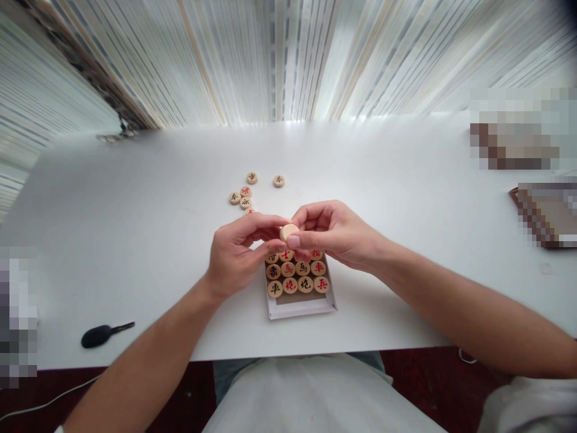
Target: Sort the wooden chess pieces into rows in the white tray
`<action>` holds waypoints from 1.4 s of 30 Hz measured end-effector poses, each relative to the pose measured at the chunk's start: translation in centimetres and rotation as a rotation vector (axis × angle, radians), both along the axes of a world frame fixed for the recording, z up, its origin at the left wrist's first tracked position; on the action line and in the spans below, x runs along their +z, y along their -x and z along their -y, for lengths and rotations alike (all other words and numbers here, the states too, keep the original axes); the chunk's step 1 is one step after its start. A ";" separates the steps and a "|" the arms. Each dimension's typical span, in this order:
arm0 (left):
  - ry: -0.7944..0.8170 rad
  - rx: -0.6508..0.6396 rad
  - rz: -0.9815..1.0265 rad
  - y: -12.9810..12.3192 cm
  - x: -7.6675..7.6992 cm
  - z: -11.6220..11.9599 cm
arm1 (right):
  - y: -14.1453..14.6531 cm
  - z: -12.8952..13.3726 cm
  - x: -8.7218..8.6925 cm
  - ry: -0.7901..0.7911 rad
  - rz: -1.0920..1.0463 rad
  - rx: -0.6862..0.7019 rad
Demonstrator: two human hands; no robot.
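Note:
Between my fingertips is a round wooden Chinese chess piece [289,232], its pale blank side facing up. My right hand [345,236] pinches it between thumb and fingers. From the other side, the fingertips of my left hand [237,249] close on the same piece. Right below the hands lies a shallow white box [300,311] holding rows of Chinese chess pieces with red and black characters. The far part of the box is hidden by my hands. Several loose pieces [245,202] lie on the table beyond my left hand, one partly covered by it.
The white table [157,240] reaches back to a striped curtain [297,60]. A black brush-shaped object [97,336] lies at the front left. Blurred-out items [547,210] stand at the right edge, and another [15,319] at the left.

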State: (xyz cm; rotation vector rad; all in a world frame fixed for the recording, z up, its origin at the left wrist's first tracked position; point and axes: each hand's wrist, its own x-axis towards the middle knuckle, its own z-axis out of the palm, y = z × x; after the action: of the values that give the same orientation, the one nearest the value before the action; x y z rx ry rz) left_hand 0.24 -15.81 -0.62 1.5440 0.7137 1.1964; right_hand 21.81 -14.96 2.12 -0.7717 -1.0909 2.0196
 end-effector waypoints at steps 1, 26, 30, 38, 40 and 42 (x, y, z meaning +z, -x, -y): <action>-0.005 0.001 -0.007 0.0 0.0 0.0 | 0.0 0.0 0.0 0.001 0.001 -0.004; 0.309 -0.035 0.144 -0.9 1.4 -0.1 | -1.0 1.2 0.1 -0.937 0.402 -0.331; 0.345 -0.037 0.167 -0.9 1.2 0.2 | -0.9 1.5 0.5 -1.042 0.466 -0.365; 0.493 -0.116 0.052 -1.3 3.0 1.7 | -2.0 4.1 1.1 -1.154 0.596 -0.327; 0.466 -0.068 0.011 -1.4 3.3 2.5 | -2.0 4.9 0.9 -1.220 0.656 -0.359; 0.437 -0.004 -0.018 -1.5 3.4 3.5 | -1.8 5.7 0.6 -1.298 0.720 -0.390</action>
State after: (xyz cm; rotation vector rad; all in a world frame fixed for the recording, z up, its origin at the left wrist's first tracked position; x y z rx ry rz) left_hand 1.75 -19.30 2.82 1.1903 0.9146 0.9458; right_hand 23.57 -20.61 2.74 -0.8390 -2.0567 0.3868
